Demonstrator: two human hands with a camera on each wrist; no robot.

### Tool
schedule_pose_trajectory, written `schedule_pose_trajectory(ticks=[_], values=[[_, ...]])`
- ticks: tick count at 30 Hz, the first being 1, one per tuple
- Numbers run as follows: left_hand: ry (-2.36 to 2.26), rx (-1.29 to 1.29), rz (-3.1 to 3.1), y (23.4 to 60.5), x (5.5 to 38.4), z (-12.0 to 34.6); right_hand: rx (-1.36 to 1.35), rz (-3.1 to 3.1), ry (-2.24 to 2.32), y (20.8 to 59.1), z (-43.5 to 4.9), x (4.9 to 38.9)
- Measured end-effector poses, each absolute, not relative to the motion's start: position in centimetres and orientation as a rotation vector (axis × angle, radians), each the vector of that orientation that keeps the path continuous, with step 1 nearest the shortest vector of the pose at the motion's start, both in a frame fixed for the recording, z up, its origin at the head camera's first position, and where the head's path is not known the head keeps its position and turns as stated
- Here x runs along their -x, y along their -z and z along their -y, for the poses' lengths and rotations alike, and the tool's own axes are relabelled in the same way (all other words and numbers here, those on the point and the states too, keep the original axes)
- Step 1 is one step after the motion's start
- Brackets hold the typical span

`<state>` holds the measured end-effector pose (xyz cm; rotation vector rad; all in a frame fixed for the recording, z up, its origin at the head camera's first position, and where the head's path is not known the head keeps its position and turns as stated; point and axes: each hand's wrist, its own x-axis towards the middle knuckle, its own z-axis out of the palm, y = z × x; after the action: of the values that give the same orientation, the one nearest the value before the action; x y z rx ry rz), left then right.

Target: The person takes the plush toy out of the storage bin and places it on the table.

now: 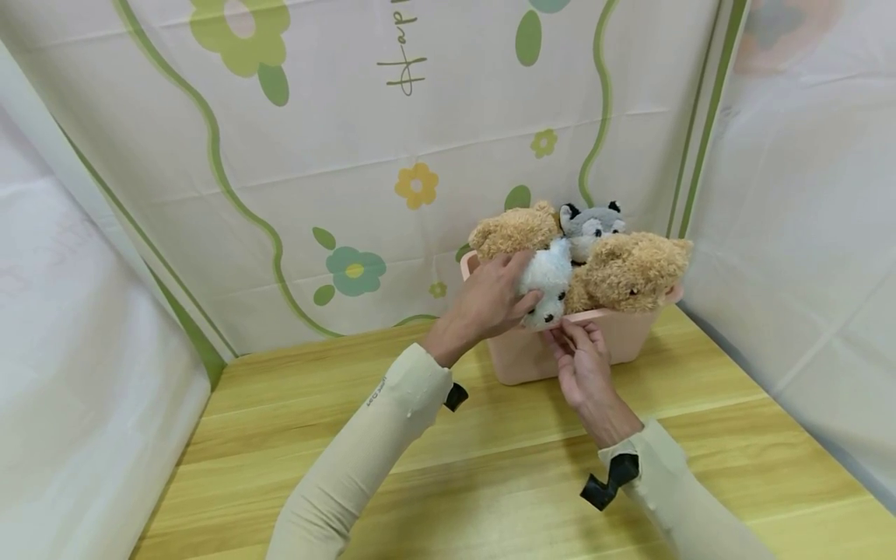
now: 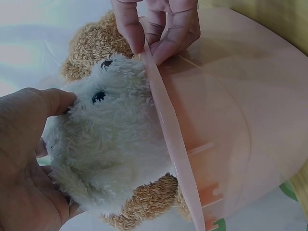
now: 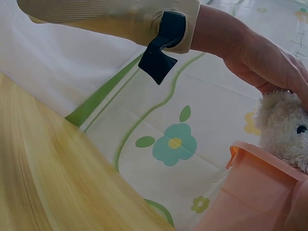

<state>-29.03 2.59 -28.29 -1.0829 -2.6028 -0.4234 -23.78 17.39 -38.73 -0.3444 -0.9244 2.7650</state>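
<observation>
A pale blue plush toy [image 1: 549, 268] with dark eyes sits at the front left of a pink plastic bin [image 1: 521, 359]. My left hand [image 1: 490, 299] grips its head, thumb on one side and fingers on the other, as the left wrist view shows on the fluffy toy [image 2: 110, 130]. At the front of the bin, my right hand [image 1: 584, 362] pinches the rim [image 2: 166, 115] between thumb and fingers, right beside the toy's face. The toy's lower body is hidden inside the bin.
Two curly brown teddy bears [image 1: 518, 229] and a grey-and-white husky plush [image 1: 595, 222] also fill the bin. It stands on a wood-grain table [image 1: 315, 435], close to a flower-printed cloth backdrop [image 1: 350, 194]. A white sheet [image 1: 826, 233] hangs along the right side.
</observation>
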Motion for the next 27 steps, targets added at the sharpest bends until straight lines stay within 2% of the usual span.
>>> schedule_pose_trajectory(ticks=[27], values=[[0.43, 1.083, 2.563, 28.11, 28.36, -2.22, 0.332, 0.983, -2.769, 38.0, -17.19, 22.75]])
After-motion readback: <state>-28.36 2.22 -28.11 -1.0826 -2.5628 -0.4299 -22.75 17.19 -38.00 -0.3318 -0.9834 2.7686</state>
